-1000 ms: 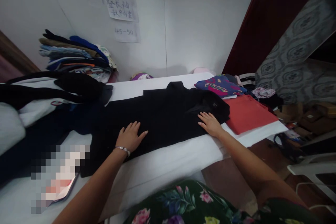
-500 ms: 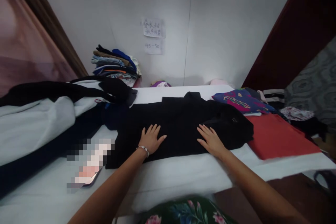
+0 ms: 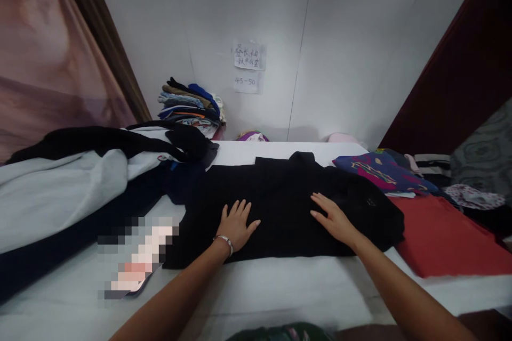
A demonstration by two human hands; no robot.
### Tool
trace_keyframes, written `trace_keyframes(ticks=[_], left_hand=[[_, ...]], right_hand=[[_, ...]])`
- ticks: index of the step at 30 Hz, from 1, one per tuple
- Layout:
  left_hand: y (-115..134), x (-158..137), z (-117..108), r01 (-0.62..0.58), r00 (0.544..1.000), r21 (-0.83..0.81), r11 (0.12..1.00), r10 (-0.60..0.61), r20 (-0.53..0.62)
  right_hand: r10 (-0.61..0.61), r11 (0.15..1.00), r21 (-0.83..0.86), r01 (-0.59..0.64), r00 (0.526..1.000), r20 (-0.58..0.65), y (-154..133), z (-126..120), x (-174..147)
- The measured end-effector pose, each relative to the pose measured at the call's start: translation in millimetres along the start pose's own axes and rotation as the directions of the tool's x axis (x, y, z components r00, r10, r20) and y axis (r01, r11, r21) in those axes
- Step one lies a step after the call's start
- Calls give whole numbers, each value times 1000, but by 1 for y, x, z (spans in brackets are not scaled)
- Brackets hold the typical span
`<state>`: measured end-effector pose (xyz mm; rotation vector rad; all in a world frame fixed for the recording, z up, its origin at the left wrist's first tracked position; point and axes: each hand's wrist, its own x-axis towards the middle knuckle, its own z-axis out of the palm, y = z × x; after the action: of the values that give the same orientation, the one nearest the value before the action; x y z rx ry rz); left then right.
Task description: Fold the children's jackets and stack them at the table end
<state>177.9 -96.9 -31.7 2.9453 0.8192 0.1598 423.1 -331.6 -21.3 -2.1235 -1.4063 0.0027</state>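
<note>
A black garment (image 3: 280, 224), folded into a wide shape, lies across the white-covered table in front of me. My left hand (image 3: 237, 226) rests palm down on its left part, fingers spread, with a bracelet (image 3: 224, 244) at the wrist. On the right part of the cloth lies my right hand (image 3: 334, 218), also palm down, with the thumb apart from the extended fingers. Neither hand grips anything. A collar-like fold (image 3: 302, 157) stands up at the garment's far edge, and a small light mark (image 3: 371, 202) shows on its right end.
Left lie loose white, black and navy clothes (image 3: 100, 170) and a blurred-out phone-like object (image 3: 140, 272). A stack of folded clothes (image 3: 192, 106) stands behind. At right are a red cloth (image 3: 452, 240) and a patterned purple-blue garment (image 3: 380, 168). Handwritten papers (image 3: 248, 66) hang on the wall.
The view has shifted, so the scene sits slightly lower and farther right. Both hands stay flat on the black garment; the right hand's fingers lie closer together.
</note>
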Motion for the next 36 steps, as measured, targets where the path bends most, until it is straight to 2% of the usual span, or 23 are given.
trace_keyframes(ticks=[4, 9, 12, 16, 22, 25, 29, 32, 34, 36], left_hand=[[1, -1, -1, 7, 1000, 2, 1000, -7, 0], [1, -1, 1, 15, 1000, 3, 1000, -15, -1], [1, -2, 2, 17, 1000, -4, 1000, -17, 4], [1, -3, 3, 14, 1000, -15, 1000, -14, -2], [3, -4, 1, 27, 999, -47, 999, -26, 21], [3, -4, 0, 28, 999, -62, 998, -27, 19], [3, -4, 0, 28, 999, -74, 997, -26, 22], [3, -4, 1, 31, 999, -74, 997, -30, 21], [3, -4, 2, 28, 1000, -77, 997, -27, 17], [3, -4, 3, 23, 1000, -83, 996, -23, 8]], right_hand=[[40, 999, -14, -42, 995, -90, 21, -9, 70], [95, 940, -319, -120, 991, -92, 31, -10, 162], [75, 919, -383, -95, 995, -68, 28, 0, 202], [76, 892, -448, -70, 997, -4, 27, 16, 238], [262, 854, -492, -170, 957, 123, 40, 32, 268], [329, 839, -488, -241, 939, 103, 46, 28, 272], [350, 836, -440, -329, 936, -36, 44, 2, 271], [332, 863, -324, -388, 919, -215, 42, -27, 269], [322, 901, -157, -405, 866, -384, 45, -43, 264], [345, 917, 4, -399, 787, -511, 53, -53, 252]])
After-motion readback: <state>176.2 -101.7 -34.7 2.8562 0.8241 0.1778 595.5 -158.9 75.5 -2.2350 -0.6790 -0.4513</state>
